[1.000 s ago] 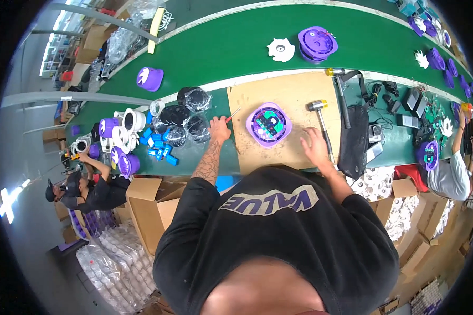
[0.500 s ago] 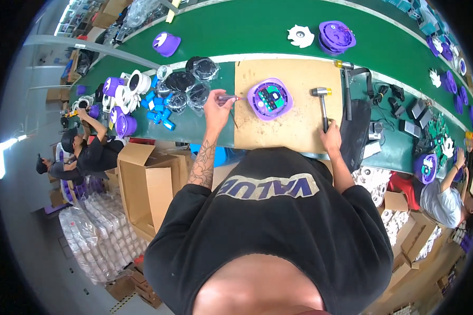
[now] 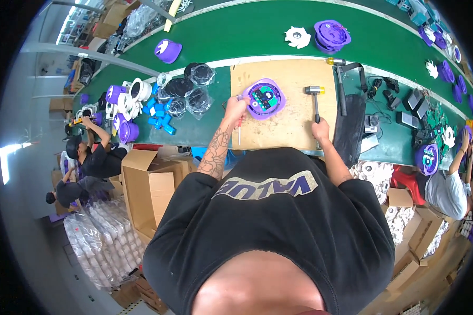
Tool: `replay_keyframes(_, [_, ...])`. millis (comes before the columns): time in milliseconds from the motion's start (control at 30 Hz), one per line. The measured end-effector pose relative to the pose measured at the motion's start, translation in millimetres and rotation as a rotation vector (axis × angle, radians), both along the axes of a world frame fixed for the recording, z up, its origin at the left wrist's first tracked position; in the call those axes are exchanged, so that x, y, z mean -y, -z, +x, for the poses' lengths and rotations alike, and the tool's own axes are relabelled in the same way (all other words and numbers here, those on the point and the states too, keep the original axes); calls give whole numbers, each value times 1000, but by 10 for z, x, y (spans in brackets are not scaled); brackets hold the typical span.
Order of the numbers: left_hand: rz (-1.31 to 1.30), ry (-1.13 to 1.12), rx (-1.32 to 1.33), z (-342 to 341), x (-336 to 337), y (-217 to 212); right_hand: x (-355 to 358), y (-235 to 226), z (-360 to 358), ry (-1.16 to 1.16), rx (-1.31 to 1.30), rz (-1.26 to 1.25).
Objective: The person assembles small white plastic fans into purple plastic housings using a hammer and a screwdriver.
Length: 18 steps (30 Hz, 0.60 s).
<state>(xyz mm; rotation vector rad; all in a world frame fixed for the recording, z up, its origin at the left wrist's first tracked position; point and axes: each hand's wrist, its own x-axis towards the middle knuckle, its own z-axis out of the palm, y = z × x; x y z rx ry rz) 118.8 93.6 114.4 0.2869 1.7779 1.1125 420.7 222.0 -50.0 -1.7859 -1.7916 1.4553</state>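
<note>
A purple round-cornered housing (image 3: 279,100) with a green circuit board (image 3: 267,98) inside lies on the brown cardboard sheet (image 3: 294,134). At its left rim is my left hand (image 3: 236,108), closed, fingertips against the housing. A screwdriver (image 3: 239,135) sticks out below this hand, its thin shaft toward me; its handle is mostly hidden in the fingers. My right hand (image 3: 320,129) is wrapped round the dark grip of a small hammer (image 3: 316,105). The hammer's yellow and dark head points away from me, right of the housing and apart from it.
Another hammer (image 3: 341,79) lies at the sheet's right edge beside a black cloth (image 3: 349,128). Bagged black discs (image 3: 198,100) and blue parts (image 3: 163,123) sit on the left. Beyond are white fan wheels (image 3: 298,38) and purple housings (image 3: 332,35). Co-workers (image 3: 97,152) sit at both sides.
My left hand has moved right, to the housing's rim, and the screwdriver has swung from pointing at the housing to pointing toward me. The right hand and hammer have shifted slightly left.
</note>
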Motion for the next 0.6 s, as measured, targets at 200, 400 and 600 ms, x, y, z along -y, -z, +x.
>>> replay_keyframes(200, [46, -149, 154, 198, -112, 225, -10, -148, 49, 2, -66, 4])
replay_keyframes(400, [103, -230, 286, 136, -211, 382, -21, -294, 68, 39, -152, -96])
replay_keyframes(600, [151, -329, 359, 145, -179, 413, -24, -303, 101, 62, -216, -124])
